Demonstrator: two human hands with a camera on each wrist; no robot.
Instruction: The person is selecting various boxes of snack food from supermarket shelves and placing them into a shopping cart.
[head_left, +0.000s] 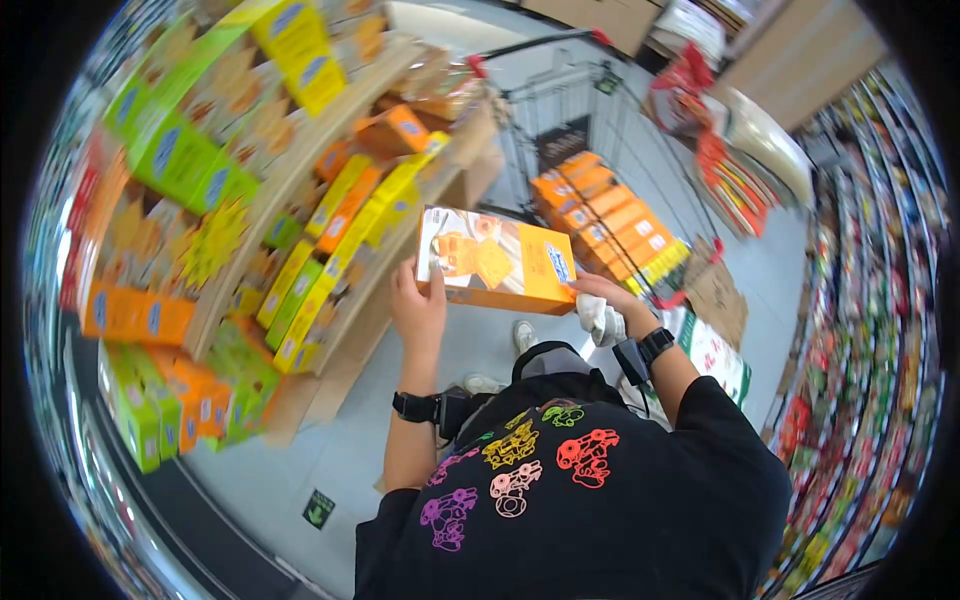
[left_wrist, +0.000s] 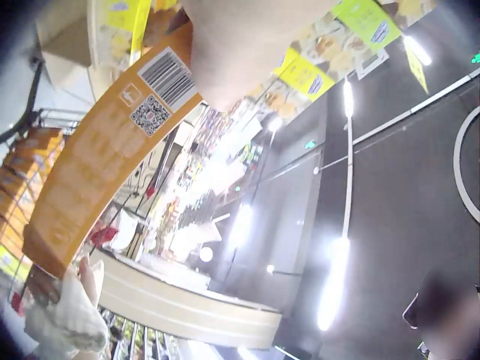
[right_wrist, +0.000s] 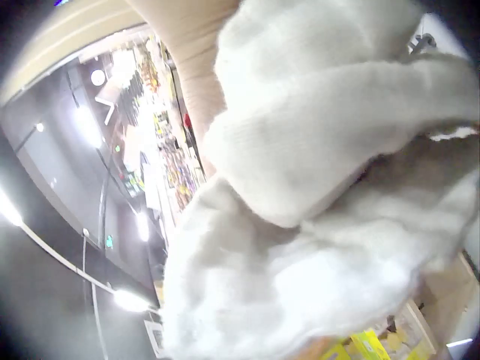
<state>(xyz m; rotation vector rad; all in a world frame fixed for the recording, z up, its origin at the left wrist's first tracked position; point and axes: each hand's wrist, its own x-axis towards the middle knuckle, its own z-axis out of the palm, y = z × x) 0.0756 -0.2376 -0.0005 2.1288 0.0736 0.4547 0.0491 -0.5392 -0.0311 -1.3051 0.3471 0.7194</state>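
Between both hands, in front of the body, is an orange-and-white biscuit box [head_left: 500, 262] with a picture of biscuits on its top face. My left hand [head_left: 418, 305] grips its left end, with the thumb over the near edge. At the other end, my right hand [head_left: 612, 292] holds the right corner. A white cloth [head_left: 602, 320] is bunched at that hand, and it fills much of the right wrist view, covering the fingers. The left wrist view shows the box's orange side [left_wrist: 97, 161] with a barcode and QR code.
A shopping cart [head_left: 610, 100] ahead holds several orange boxes [head_left: 610, 220] and some yellow ones. Tiered shelving [head_left: 300, 150] with yellow, green and orange boxes stands at left. Packed shelves [head_left: 870, 300] line the right. Bags [head_left: 740, 180] lie on the floor beyond the cart.
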